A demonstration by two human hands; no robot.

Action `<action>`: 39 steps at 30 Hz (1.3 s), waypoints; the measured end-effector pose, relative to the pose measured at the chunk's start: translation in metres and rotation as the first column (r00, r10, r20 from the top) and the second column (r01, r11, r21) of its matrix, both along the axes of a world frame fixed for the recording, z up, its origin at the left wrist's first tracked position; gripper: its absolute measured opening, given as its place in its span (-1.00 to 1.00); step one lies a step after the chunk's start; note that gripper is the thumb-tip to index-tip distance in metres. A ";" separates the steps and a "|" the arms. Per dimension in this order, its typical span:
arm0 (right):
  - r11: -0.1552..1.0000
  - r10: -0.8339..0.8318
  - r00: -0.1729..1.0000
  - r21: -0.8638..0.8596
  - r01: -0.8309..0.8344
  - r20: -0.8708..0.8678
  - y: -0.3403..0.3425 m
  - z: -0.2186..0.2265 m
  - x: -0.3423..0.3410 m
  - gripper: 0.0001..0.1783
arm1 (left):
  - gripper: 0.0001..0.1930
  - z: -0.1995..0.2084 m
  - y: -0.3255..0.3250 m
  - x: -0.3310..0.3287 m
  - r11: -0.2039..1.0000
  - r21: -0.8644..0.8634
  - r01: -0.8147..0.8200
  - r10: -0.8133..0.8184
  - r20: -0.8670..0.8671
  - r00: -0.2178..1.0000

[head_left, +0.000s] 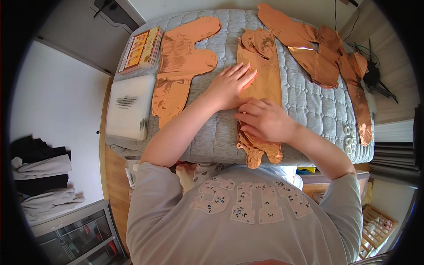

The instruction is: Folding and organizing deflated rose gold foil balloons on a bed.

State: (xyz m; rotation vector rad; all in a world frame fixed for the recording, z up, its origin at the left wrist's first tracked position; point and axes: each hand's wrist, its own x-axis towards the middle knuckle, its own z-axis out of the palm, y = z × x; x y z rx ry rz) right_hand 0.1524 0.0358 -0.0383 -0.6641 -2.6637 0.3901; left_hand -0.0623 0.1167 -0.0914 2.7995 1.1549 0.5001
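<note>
Straight fore-and-aft, the middle copper foil (268,79).

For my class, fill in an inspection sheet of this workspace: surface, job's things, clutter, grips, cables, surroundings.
Surface: grey quilted mattress.
Job's things: flat copper-coloured foil shapes: the middle foil at the grips, the left foil, and the right foils.
Clutter: colourful boxed pack and white packet at left; small white rolls at right.
Grips: left grip, a bare hand, spread on the middle foil; right grip, fingers bent over it, pinch unclear.
Cables: thin dark cables at upper right.
Surroundings: clothes at left; wooden rack at lower right.
</note>
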 end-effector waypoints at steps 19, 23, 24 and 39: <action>0.998 0.056 0.997 -0.040 -0.054 0.061 -0.010 -0.024 0.013 -0.30 | -0.56 0.042 0.055 -0.006 0.978 -0.198 -0.066 0.098 0.158 0.983; 0.998 0.057 0.996 -0.029 -0.056 0.066 -0.010 -0.025 0.013 -0.36 | -0.56 0.040 0.073 -0.013 0.971 -0.237 -0.026 0.053 0.104 0.993; 0.999 0.050 0.997 -0.024 -0.049 0.060 -0.009 -0.025 0.013 -0.36 | -0.54 0.039 0.076 -0.016 0.976 -0.216 0.004 0.015 0.088 0.996; 0.995 0.087 0.995 -0.051 -0.085 0.046 -0.006 -0.028 0.013 -0.20 | -0.30 0.045 0.083 -0.019 0.981 -0.165 0.105 -0.086 0.118 0.989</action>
